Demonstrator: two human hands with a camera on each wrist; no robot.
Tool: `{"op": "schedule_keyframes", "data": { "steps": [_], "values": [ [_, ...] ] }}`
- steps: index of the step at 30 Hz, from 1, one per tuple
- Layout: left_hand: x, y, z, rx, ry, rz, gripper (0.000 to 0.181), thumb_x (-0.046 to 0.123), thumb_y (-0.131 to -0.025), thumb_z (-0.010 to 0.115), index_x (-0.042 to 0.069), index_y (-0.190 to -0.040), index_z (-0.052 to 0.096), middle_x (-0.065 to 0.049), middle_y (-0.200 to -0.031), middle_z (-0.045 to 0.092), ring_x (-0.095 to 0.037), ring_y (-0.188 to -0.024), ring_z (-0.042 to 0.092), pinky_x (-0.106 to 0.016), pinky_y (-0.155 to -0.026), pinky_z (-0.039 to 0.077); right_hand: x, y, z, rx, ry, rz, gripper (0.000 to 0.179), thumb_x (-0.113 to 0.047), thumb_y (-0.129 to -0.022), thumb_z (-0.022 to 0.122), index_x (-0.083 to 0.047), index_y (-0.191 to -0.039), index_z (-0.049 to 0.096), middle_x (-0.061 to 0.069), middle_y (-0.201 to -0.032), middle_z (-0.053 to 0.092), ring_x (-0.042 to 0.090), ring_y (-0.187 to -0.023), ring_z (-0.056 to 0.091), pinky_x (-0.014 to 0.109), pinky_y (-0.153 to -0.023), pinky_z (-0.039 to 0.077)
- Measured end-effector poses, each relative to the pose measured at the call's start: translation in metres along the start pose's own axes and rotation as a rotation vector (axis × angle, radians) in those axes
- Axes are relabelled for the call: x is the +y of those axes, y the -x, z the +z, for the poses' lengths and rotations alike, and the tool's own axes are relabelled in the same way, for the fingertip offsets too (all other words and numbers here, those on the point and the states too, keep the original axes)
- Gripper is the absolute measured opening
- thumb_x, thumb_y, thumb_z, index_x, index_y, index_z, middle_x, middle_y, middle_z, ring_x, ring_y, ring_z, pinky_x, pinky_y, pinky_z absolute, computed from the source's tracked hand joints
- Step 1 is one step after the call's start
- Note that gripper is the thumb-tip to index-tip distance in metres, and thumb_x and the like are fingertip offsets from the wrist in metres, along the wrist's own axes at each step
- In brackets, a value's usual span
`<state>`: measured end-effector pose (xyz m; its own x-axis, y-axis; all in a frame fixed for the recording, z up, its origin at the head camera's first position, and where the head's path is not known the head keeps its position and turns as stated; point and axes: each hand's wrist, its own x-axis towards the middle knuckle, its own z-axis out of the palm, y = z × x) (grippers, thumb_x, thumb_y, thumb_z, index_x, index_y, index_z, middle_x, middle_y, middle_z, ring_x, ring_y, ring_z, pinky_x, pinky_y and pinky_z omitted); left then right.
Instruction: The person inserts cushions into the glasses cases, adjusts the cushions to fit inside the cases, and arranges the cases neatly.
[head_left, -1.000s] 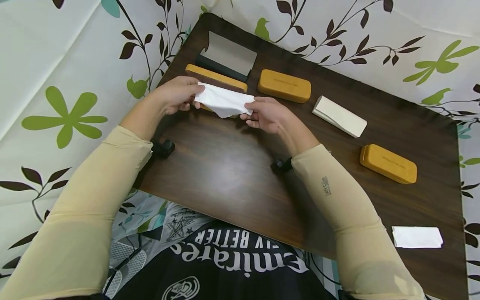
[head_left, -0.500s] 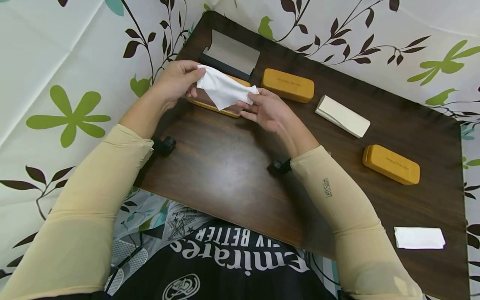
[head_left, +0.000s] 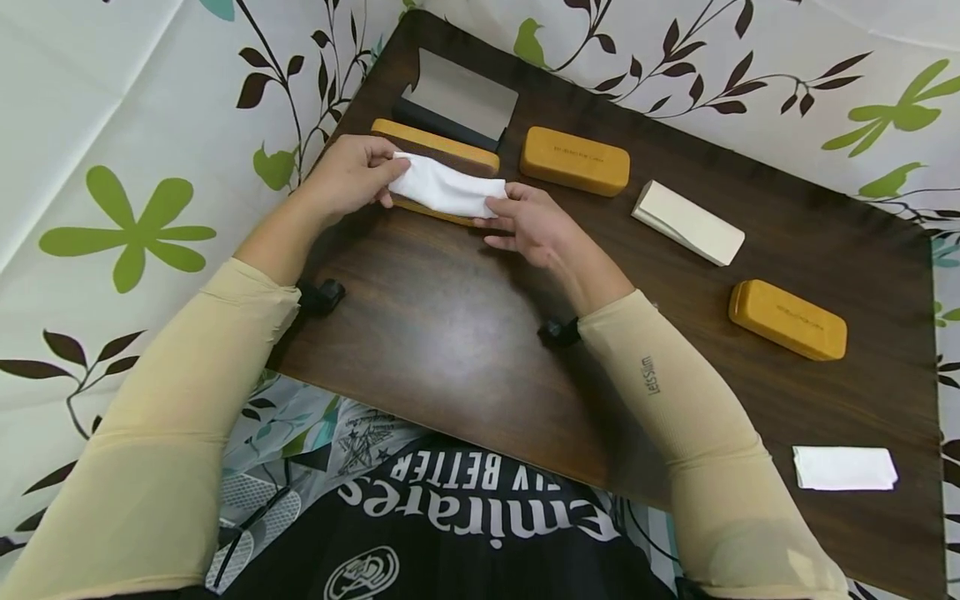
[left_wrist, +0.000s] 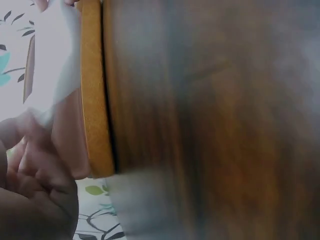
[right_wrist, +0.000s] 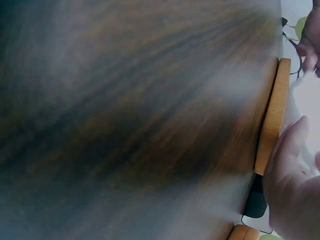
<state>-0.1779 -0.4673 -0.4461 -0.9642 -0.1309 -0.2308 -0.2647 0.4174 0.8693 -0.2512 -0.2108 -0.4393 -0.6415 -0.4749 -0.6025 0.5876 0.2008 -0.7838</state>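
A white cloth (head_left: 450, 185) is stretched between both hands in the head view, one end in each. My left hand (head_left: 358, 177) pinches its left end between thumb and fingers. At the other end, my right hand (head_left: 528, 218) pinches it, with the lower fingers extended. Just below the cloth lies an open mustard-yellow case (head_left: 435, 148), shaped like a glasses case, its brown inside partly covered from sight. In the left wrist view, the cloth (left_wrist: 57, 55) overlaps the case (left_wrist: 95, 90). The right wrist view shows the right hand (right_wrist: 292, 185) beside the case's edge (right_wrist: 275, 115).
Two closed yellow cases (head_left: 574, 161) stand on the dark wooden table (head_left: 450, 333), one farther right. Between them lies a cream, wedge-like folded case (head_left: 688, 223). A grey and black flat piece (head_left: 461, 96) lies behind the open case. Another folded white cloth (head_left: 845, 468) is at the lower right.
The left hand rises, then lowers again. The cloth's hanging corner no longer shows, and the cloth is now a narrower strip over the open case. Both hands keep their hold.
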Motion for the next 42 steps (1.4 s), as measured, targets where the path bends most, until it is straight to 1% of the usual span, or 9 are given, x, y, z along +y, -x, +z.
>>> {"op": "schedule_keyframes", "data": {
  "steps": [4, 8, 12, 15, 20, 29, 34, 38, 42],
  "values": [
    [0.0, 0.002, -0.005, -0.052, 0.008, -0.114, 0.036, 0.031, -0.105, 0.057, 0.003, -0.128, 0.064, -0.001, -0.078, 0.062, -0.01, -0.061, 0.059, -0.02, -0.053, 0.041, 0.0, -0.001, 0.0, 0.034, 0.067, 0.034, 0.024, -0.016, -0.104, 0.059, -0.011, -0.127, 0.054, 0.008, -0.116, 0.058, 0.019, -0.088, 0.065, 0.028, -0.066, 0.054],
    [-0.002, 0.0, -0.008, -0.085, 0.02, -0.2, 0.038, 0.03, -0.105, 0.056, 0.004, -0.132, 0.063, 0.002, -0.079, 0.063, -0.009, -0.066, 0.056, -0.02, -0.052, 0.039, 0.0, -0.004, 0.0, 0.063, 0.143, 0.044, 0.028, -0.016, -0.104, 0.059, -0.012, -0.131, 0.052, 0.008, -0.115, 0.056, 0.017, -0.075, 0.063, 0.024, -0.059, 0.05],
    [-0.004, -0.004, -0.009, -0.06, -0.046, -0.183, 0.038, 0.032, -0.105, 0.054, 0.004, -0.13, 0.064, 0.001, -0.082, 0.062, -0.013, -0.073, 0.052, -0.023, -0.056, 0.039, -0.001, -0.007, 0.0, 0.083, 0.236, 0.031, 0.046, -0.016, -0.104, 0.059, -0.013, -0.147, 0.043, 0.009, -0.121, 0.056, 0.015, -0.07, 0.062, 0.025, -0.064, 0.05],
    [-0.002, -0.006, -0.01, -0.055, -0.11, -0.163, 0.042, 0.032, -0.106, 0.051, 0.003, -0.134, 0.063, -0.003, -0.097, 0.06, -0.015, -0.083, 0.052, -0.026, -0.067, 0.043, -0.003, -0.01, 0.001, 0.101, 0.277, 0.024, 0.056, -0.016, -0.104, 0.058, -0.014, -0.156, 0.035, 0.008, -0.128, 0.056, 0.015, -0.071, 0.062, 0.027, -0.069, 0.051],
    [-0.001, -0.009, -0.009, -0.042, -0.17, -0.145, 0.044, 0.029, -0.108, 0.048, 0.0, -0.139, 0.058, -0.012, -0.122, 0.056, -0.017, -0.093, 0.055, -0.027, -0.075, 0.047, -0.002, -0.014, 0.002, 0.129, 0.322, 0.001, 0.053, -0.015, -0.105, 0.057, -0.012, -0.154, 0.039, 0.006, -0.129, 0.06, 0.016, -0.073, 0.064, 0.029, -0.075, 0.053],
    [-0.002, -0.014, -0.008, 0.09, -0.407, -0.03, 0.043, 0.029, -0.106, 0.047, -0.002, -0.13, 0.064, -0.019, -0.121, 0.064, -0.027, -0.102, 0.055, -0.036, -0.078, 0.045, 0.006, -0.003, 0.011, 0.166, 0.544, -0.211, 0.036, -0.011, -0.105, 0.052, -0.004, -0.14, 0.051, 0.01, -0.114, 0.062, 0.019, -0.074, 0.065, 0.033, -0.077, 0.055],
    [0.005, -0.009, -0.007, 0.147, -0.54, -0.002, 0.041, 0.031, -0.105, 0.047, 0.006, -0.133, 0.063, -0.017, -0.123, 0.064, -0.032, -0.11, 0.055, -0.047, -0.085, 0.045, 0.009, 0.002, 0.015, 0.226, 0.901, -0.409, 0.027, -0.011, -0.104, 0.05, -0.006, -0.127, 0.064, 0.009, -0.118, 0.06, 0.02, -0.094, 0.058, 0.031, -0.081, 0.049],
    [0.006, -0.002, -0.005, 0.055, -0.68, 0.138, 0.035, 0.024, -0.105, 0.05, 0.008, -0.132, 0.065, -0.016, -0.133, 0.063, -0.038, -0.123, 0.054, -0.057, -0.099, 0.044, 0.012, 0.002, 0.017, 0.153, 1.2, -0.527, 0.031, -0.011, -0.105, 0.049, -0.01, -0.131, 0.066, 0.005, -0.135, 0.059, 0.02, -0.113, 0.057, 0.034, -0.093, 0.047],
    [0.002, 0.002, -0.002, -0.109, -0.82, 0.331, 0.029, 0.021, -0.105, 0.055, 0.006, -0.124, 0.071, -0.016, -0.131, 0.065, -0.04, -0.126, 0.053, -0.057, -0.106, 0.041, 0.015, 0.002, 0.019, 0.057, 1.444, -0.521, 0.036, -0.014, -0.107, 0.046, -0.014, -0.139, 0.062, 0.004, -0.146, 0.054, 0.019, -0.13, 0.054, 0.036, -0.092, 0.051]
  ]
}}
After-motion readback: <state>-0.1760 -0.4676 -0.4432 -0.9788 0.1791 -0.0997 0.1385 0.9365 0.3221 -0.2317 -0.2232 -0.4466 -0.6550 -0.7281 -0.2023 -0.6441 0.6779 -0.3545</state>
